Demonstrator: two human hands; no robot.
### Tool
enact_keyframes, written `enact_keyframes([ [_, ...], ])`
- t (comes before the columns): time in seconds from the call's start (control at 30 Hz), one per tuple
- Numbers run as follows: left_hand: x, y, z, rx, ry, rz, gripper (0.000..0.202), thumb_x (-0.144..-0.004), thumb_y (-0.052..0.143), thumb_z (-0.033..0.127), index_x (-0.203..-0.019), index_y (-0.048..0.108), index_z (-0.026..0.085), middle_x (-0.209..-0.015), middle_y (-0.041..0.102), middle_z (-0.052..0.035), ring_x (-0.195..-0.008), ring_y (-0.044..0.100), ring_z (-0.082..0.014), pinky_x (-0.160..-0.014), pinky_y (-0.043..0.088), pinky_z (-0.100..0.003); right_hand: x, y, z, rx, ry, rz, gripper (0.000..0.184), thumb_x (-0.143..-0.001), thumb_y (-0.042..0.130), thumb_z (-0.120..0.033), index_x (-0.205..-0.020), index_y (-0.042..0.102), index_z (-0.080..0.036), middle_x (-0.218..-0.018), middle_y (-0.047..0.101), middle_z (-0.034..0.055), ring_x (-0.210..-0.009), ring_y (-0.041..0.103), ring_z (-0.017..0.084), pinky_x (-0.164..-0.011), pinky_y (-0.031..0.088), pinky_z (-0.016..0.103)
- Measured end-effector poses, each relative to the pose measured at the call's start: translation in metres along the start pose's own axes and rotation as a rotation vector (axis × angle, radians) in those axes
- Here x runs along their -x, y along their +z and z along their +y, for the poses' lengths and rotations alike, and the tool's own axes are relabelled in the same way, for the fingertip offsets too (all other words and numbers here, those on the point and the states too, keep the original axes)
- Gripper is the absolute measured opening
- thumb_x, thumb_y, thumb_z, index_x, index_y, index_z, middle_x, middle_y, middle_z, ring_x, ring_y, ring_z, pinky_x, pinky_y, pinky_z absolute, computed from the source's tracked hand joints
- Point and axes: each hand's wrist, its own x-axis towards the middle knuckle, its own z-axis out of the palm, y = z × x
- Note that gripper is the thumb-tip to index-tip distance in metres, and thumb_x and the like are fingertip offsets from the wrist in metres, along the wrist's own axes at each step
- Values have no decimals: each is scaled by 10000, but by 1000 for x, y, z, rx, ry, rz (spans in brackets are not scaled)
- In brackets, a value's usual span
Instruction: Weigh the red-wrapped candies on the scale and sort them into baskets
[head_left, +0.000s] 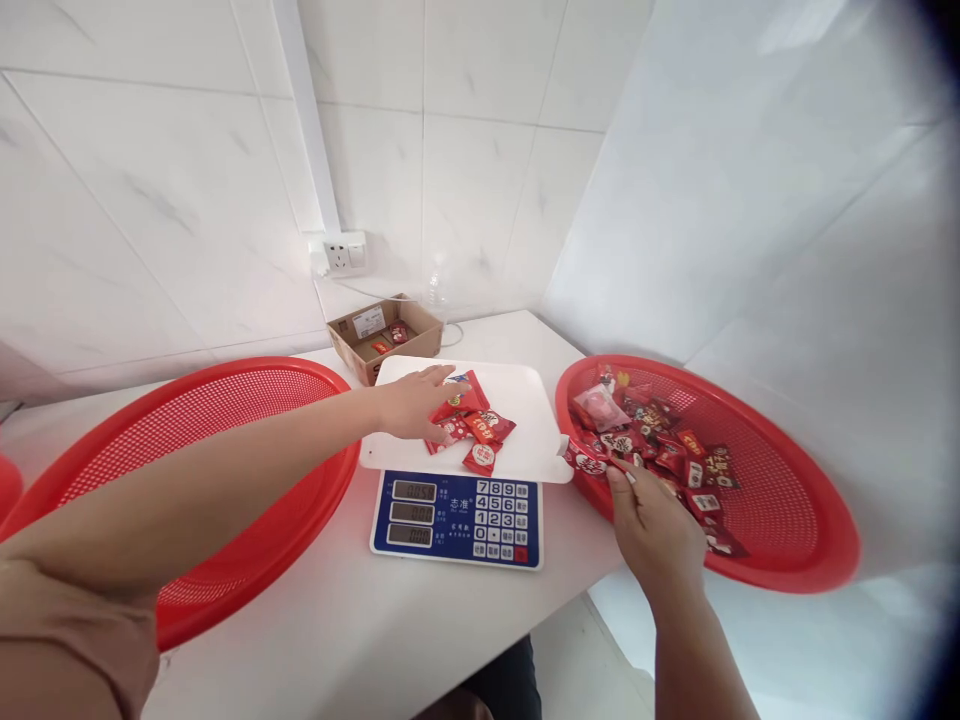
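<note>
My left hand [416, 402] is over the white pan [525, 400] of a digital scale [457, 520], fingers outstretched beside several small red snack packets [486, 427]. Whether it touches any of them I cannot tell. At the near rim of the right red basket [795, 520], my right hand [652, 525] pinches a red snack packet [586, 458] between thumb and fingers. That packet hangs between the basket and the pan's right edge. Many more red and brown wrapped packets [675, 450] lie in a heap inside this basket.
Another red basket [277, 375] stands on the left under my forearm. Behind the scale, a small cardboard box [352, 345] holds a few packets. A clear plastic bottle [437, 285] and a cable are near the wall socket [345, 255]. The white table's [330, 630] front edge is close to me.
</note>
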Motion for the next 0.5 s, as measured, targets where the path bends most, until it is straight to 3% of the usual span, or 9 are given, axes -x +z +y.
enact_keyframes([
  [0.17, -22, 8, -8, 0, -4, -53, 1003, -690, 672, 569, -1501, 161, 275, -1611, -6, -133, -1453, 27, -394, -1128, 183, -555, 0, 1, 0, -3, -11, -4, 490, -939, 304, -474, -1039, 704, -211, -1025, 712, 94, -881, 644, 218, -627, 445, 281],
  [0.27, -28, 10, -10, 8, -3, -80, 1063, -670, 660, 626, -1509, 128, 248, -1602, 53, -170, -1452, 32, -397, -1119, 192, -562, 0, 1, 1, -4, -22, -4, 505, -942, 291, -485, -1039, 705, -212, -1022, 716, 89, -869, 654, 213, -612, 454, 279],
  [0.5, -29, 10, -11, 37, 12, -57, 967, -692, 643, 599, -1492, 207, 273, -1557, 214, -149, -1386, 289, -364, -1090, 294, -475, 0, 3, 3, -4, -55, 7, 512, -946, 282, -504, -1050, 707, -239, -1039, 718, 68, -880, 663, 210, -617, 482, 285],
])
